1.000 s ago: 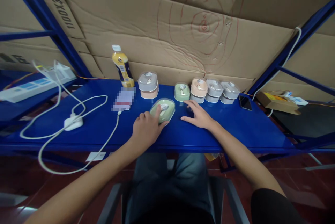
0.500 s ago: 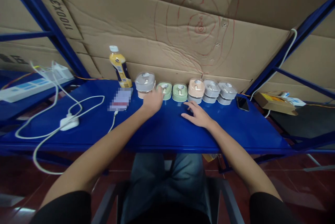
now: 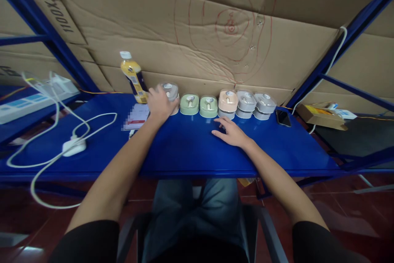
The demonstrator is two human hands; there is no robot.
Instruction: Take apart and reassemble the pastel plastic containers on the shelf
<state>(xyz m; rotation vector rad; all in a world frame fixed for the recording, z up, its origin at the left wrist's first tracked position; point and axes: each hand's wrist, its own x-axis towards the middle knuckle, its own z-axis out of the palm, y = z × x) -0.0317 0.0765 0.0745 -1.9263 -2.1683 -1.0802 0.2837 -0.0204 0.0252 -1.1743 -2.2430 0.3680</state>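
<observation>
My left hand reaches around the grey lidded box at the left end of a row, fingers on its left side and thumb at its front right. This box sits on a pinkish one, mostly hidden by the hand. To its right stand two single green lidded boxes, side by side. Beyond them a peach box rests on a grey one, followed by two stacks of grey boxes. My right hand lies on the blue table just in front of the peach stack, fingers apart and holding nothing.
Left of the row stand a yellow drink bottle and a blurred-out phone with a cable. A white charger with looped cable lies farther left. A dark phone is at right. Cardboard backs the blue table.
My left hand has moved left from the first green box onto the grey box at the end. The right hand stays about where it was. The view has shifted slightly.
</observation>
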